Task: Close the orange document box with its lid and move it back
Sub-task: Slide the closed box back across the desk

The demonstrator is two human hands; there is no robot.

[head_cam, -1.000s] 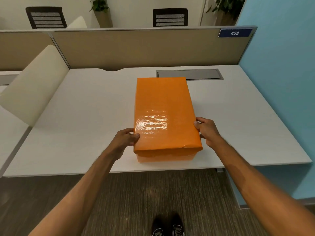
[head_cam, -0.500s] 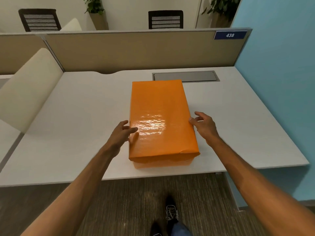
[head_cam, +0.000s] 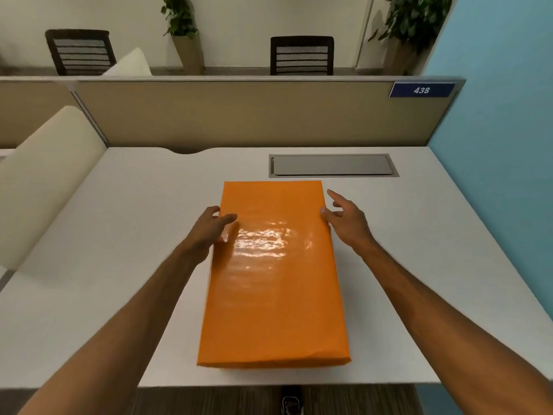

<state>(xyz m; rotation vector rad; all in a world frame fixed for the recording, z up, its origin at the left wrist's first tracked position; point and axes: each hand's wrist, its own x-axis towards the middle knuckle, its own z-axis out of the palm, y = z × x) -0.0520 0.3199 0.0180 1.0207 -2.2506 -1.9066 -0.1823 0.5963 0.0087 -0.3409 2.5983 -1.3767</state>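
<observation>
Near the desk's (head_cam: 119, 265) front edge, centre: orange document box (head_cam: 273, 274), lid on, long axis running toward the grey cable tray (head_cam: 333, 165) by the back edge. Left hand (head_cam: 209, 229) open, thumb resting on lid's left edge. Right hand (head_cam: 347, 220) open, fingers spread, thumb touching lid's right edge. Neither hand grips the box.

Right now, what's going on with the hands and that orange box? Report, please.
Left hand open, thumb on lid. Right hand open, fingers spread at the right edge. Orange box closed, flat on desk. Cable hatch just behind it.
</observation>
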